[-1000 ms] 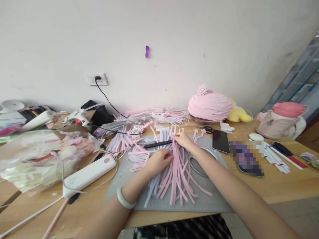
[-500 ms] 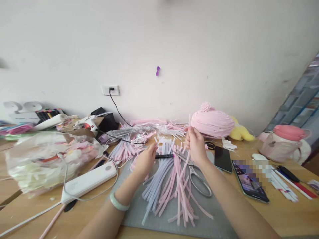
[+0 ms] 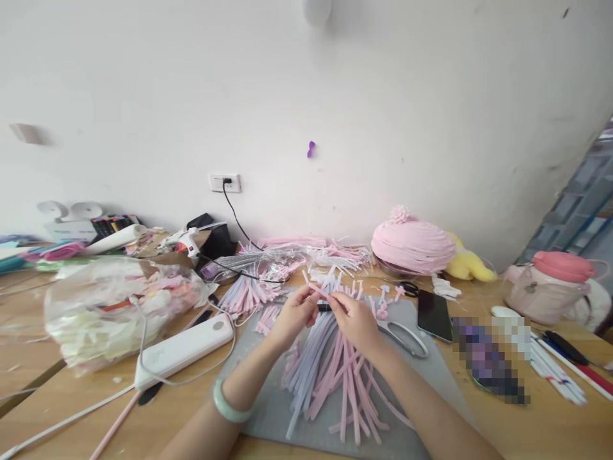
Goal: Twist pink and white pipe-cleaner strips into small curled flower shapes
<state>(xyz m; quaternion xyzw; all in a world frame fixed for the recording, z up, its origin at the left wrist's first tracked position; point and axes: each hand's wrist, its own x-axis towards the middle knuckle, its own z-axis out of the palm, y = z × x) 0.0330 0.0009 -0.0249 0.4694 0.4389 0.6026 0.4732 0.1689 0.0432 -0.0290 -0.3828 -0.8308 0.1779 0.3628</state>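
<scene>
Strip (image 3: pixel 320 291), slim and pink, is pinched in the fingertips of the left hand (image 3: pixel 295 313) and the right hand (image 3: pixel 358 324), which almost meet over a grey cutting mat (image 3: pixel 265 412). Below them lavender strips (image 3: pixel 306 364) and pink strips (image 3: pixel 352 383) fan toward the front edge of the wooden worktop (image 3: pixel 560 431). A pale wall (image 3: pixel 287 83) with a socket (image 3: pixel 216 183) rises behind the back edge.

A black pen (image 3: pixel 325 308) shows between the hands, mostly hidden; scissors (image 3: pixel 424 348) poke out beside the right wrist. Left of the mat, a white power bar (image 3: pixel 184 351) and a stuffed clear bag (image 3: pixel 115 319) crowd in; near the back edge sits a pink dome (image 3: pixel 414 249). A dark phone (image 3: pixel 434 316) lies just off the mat's right edge, and a band of wood separates that edge from a pixelated phone (image 3: pixel 491 361).
</scene>
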